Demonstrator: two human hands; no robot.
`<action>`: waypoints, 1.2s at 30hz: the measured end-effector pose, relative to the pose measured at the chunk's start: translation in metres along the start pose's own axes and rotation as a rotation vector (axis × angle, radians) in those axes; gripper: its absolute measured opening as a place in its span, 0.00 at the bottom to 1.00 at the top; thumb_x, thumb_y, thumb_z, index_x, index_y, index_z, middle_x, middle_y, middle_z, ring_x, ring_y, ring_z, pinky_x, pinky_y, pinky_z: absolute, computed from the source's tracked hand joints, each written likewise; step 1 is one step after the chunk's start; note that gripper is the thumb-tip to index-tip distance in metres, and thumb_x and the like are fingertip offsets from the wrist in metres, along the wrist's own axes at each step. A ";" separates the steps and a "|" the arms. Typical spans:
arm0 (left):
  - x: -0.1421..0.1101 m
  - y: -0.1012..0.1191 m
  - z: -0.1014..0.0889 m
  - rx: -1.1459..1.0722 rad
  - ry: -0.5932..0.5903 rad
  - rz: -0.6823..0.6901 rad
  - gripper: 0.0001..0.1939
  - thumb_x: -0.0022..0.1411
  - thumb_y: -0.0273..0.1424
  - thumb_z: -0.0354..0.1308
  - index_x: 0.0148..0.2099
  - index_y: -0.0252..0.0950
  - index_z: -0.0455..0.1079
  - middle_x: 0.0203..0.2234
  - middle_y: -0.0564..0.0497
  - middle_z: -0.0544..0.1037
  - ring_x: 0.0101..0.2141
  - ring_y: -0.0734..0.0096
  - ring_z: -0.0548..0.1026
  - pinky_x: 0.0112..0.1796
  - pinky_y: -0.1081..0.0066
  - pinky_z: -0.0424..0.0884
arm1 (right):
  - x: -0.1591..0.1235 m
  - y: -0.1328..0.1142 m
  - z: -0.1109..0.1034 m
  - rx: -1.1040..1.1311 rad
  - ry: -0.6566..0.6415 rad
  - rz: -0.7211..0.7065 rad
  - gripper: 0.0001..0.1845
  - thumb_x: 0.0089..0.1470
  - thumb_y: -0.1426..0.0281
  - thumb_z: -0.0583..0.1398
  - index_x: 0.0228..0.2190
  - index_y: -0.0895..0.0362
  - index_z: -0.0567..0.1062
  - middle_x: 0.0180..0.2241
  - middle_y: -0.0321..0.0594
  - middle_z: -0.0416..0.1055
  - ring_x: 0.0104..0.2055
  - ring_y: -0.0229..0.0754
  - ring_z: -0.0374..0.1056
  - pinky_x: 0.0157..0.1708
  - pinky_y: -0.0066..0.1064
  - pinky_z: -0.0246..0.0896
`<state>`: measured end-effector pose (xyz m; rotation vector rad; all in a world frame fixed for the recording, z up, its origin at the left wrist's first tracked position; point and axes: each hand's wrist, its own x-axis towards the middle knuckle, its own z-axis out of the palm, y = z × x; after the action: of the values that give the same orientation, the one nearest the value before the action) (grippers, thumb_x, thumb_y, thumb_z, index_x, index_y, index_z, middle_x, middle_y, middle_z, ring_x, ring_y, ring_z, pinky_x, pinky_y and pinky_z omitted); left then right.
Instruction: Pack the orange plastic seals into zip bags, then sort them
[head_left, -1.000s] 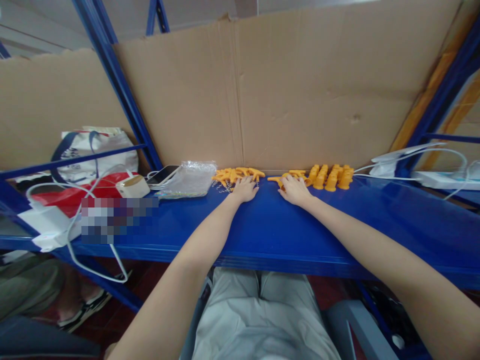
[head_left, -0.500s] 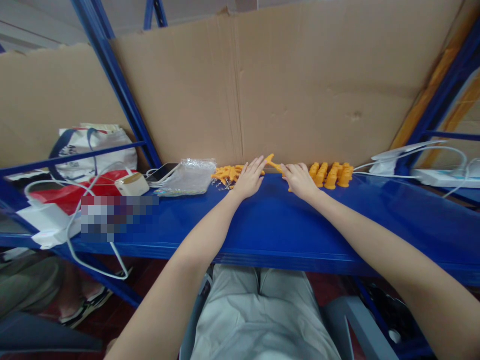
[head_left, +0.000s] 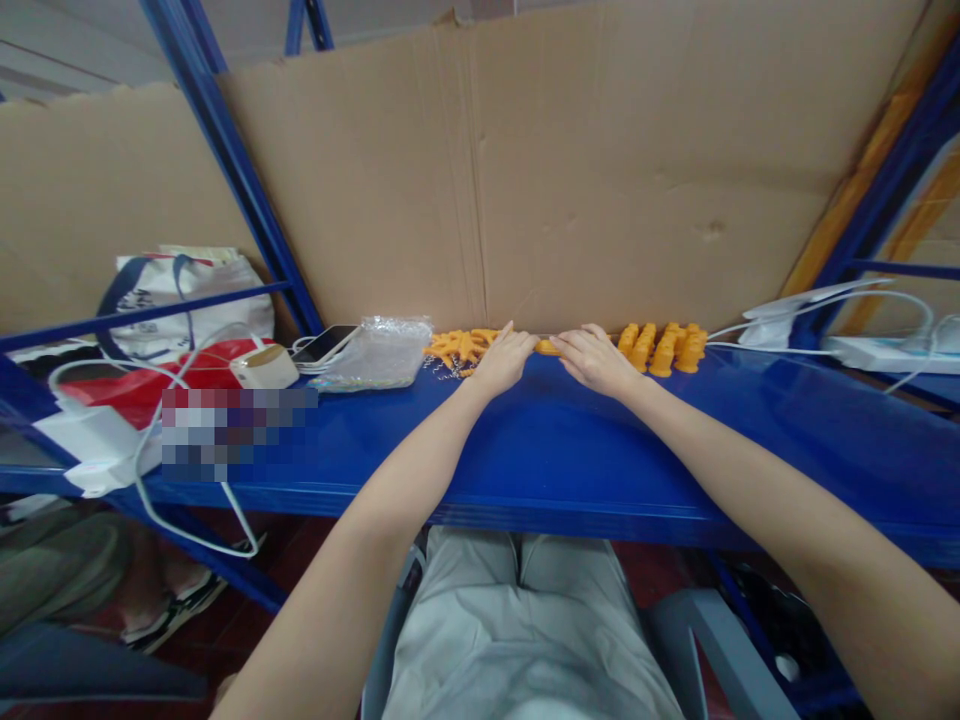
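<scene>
Between my two hands lies a slim orange plastic piece (head_left: 550, 347), just above or on the blue shelf top. My left hand (head_left: 505, 362) has its fingers closed at the piece's left end, the thumb side raised. My right hand (head_left: 598, 362) grips the other end, its fingers pressed together and covering much of it. Beside my left hand is a pile of orange plastic pieces (head_left: 459, 346) with small metal chains (head_left: 442, 371). To the right of my right hand, several orange figures (head_left: 663, 350) stand upright in rows; my hand partly hides the nearest.
Left of the pile are a clear plastic bag (head_left: 382, 356), a phone (head_left: 327, 344), white chargers (head_left: 94, 440) with loose cables, and a cloth bag (head_left: 187, 310). A cardboard sheet (head_left: 585, 180) walls the back. At far right lies a white power strip (head_left: 885, 356). Another person's leg shows lower left.
My left hand has gone from spread fingers to closing in at the orange piece. The piece, earlier tilted up to the left, now lies level between both hands.
</scene>
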<state>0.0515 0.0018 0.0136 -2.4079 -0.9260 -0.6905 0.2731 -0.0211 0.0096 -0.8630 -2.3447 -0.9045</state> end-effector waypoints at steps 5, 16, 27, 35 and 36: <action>0.004 0.012 -0.009 0.025 -0.024 0.038 0.14 0.70 0.25 0.44 0.49 0.31 0.70 0.41 0.41 0.79 0.46 0.58 0.76 0.52 0.57 0.69 | 0.001 -0.007 -0.008 -0.018 -0.028 0.107 0.22 0.67 0.68 0.48 0.55 0.62 0.72 0.47 0.56 0.76 0.52 0.53 0.68 0.57 0.50 0.50; 0.007 0.025 -0.021 0.010 -0.061 0.069 0.11 0.67 0.24 0.45 0.41 0.32 0.70 0.37 0.39 0.79 0.43 0.55 0.77 0.45 0.59 0.69 | 0.012 -0.019 -0.018 -0.036 -0.142 0.156 0.20 0.67 0.69 0.47 0.51 0.61 0.73 0.43 0.54 0.77 0.47 0.53 0.69 0.55 0.50 0.44; 0.009 0.029 -0.023 -0.059 -0.043 0.012 0.11 0.66 0.23 0.47 0.42 0.32 0.70 0.38 0.39 0.79 0.44 0.54 0.77 0.47 0.58 0.69 | 0.016 -0.023 -0.025 -0.095 -0.090 0.159 0.14 0.66 0.70 0.48 0.44 0.58 0.73 0.40 0.52 0.75 0.44 0.53 0.65 0.50 0.44 0.46; 0.007 0.029 -0.026 -0.070 -0.111 -0.003 0.11 0.68 0.24 0.47 0.44 0.29 0.72 0.39 0.38 0.79 0.45 0.55 0.78 0.48 0.60 0.70 | 0.010 -0.015 -0.018 0.015 -0.130 0.116 0.19 0.68 0.68 0.47 0.51 0.61 0.71 0.45 0.54 0.76 0.47 0.52 0.68 0.50 0.42 0.46; 0.007 0.028 -0.026 -0.067 -0.111 -0.001 0.12 0.68 0.24 0.48 0.45 0.29 0.72 0.39 0.38 0.80 0.45 0.55 0.78 0.48 0.60 0.70 | 0.010 -0.014 -0.017 0.024 -0.138 0.116 0.19 0.68 0.68 0.47 0.53 0.61 0.70 0.47 0.54 0.76 0.48 0.52 0.68 0.49 0.42 0.46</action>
<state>0.0683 -0.0285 0.0306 -2.5268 -0.9622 -0.6018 0.2599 -0.0375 0.0213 -1.0696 -2.3874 -0.7902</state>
